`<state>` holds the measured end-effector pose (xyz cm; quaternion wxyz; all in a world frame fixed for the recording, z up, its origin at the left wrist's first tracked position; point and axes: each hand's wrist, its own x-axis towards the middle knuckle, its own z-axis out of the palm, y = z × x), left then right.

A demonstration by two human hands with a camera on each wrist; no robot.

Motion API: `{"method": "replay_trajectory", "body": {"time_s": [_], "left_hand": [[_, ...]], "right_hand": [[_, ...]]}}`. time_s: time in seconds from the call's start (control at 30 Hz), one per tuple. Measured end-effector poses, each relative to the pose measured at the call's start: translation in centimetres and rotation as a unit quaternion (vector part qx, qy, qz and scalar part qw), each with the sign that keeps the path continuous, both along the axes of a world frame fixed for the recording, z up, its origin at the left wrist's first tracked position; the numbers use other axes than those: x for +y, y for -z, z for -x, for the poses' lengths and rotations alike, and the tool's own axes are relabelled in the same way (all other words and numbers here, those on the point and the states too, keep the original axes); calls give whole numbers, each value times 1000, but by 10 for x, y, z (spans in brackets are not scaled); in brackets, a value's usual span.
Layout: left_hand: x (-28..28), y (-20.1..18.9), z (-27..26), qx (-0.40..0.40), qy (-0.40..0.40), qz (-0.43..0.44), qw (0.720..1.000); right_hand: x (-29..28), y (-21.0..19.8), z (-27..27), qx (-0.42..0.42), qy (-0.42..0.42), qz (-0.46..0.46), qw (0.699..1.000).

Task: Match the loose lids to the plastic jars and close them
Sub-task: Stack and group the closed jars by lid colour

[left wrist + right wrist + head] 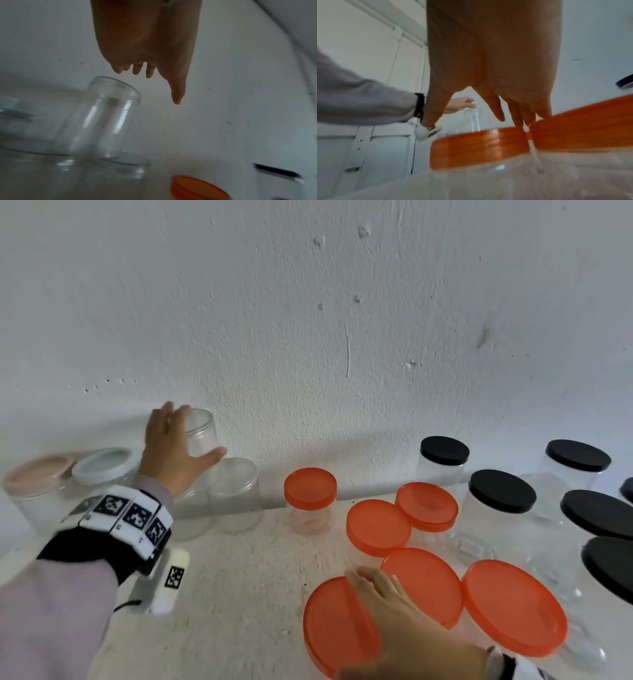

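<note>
**Left hand reached for a stacked open jar while the right steadied the orange lids**

Head view: the left hand (173, 453) was spread, fingers straight and thumb out, round a small clear jar (202, 434) perched lidless on top of other open jars (236, 491) by the wall (342, 320). Whether the palm already touched it could not be told. The right hand (394, 611) lay flat and relaxed on a large orange lid (337, 628) near the front of the white surface (222, 594), probably to keep that jar from shifting. Orange-lidded jars (310, 487) were grouped in the middle and black-lidded jars (501, 491) to the right, seemingly sorted by colour; a pink lid (37, 475) and a pale blue lid (102, 465) sat at the far left.

Left wrist view: the fingers (149, 70) hung straight and parted above the threaded mouth of the clear jar (106, 112), holding nothing.

Right wrist view: the fingertips (518, 119) rested between two orange lids (479, 147), loose, gripping neither. Beyond them the left hand (460, 104) hovered at the stacked jar's rim.
</note>
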<state>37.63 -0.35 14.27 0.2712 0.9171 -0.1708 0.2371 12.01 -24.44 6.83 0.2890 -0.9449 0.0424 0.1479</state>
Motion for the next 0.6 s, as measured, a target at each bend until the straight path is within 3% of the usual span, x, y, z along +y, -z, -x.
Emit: {"method": "replay_trajectory", "body": {"time_s": [0.07, 0.13, 0.27, 0.33, 0.4, 0.6], "left_hand": [[-16, 7, 29, 3, 87, -31, 996], [-30, 17, 65, 56, 185, -58, 979], [-56, 43, 129, 230, 336, -153, 901], [-66, 61, 152, 290, 352, -226, 861], [-75, 75, 169, 315, 334, -277, 844], [-83, 88, 184, 287, 287, -294, 865]], "right_hand": [[-10, 3, 5, -52, -29, -30, 998], [-25, -12, 7, -73, 29, 4, 997], [-43, -14, 7, -65, 70, 33, 995], [-53, -16, 7, -18, 88, 56, 994], [-54, -16, 8, 29, 89, 69, 993], [-47, -17, 8, 46, 92, 121, 987]]}}
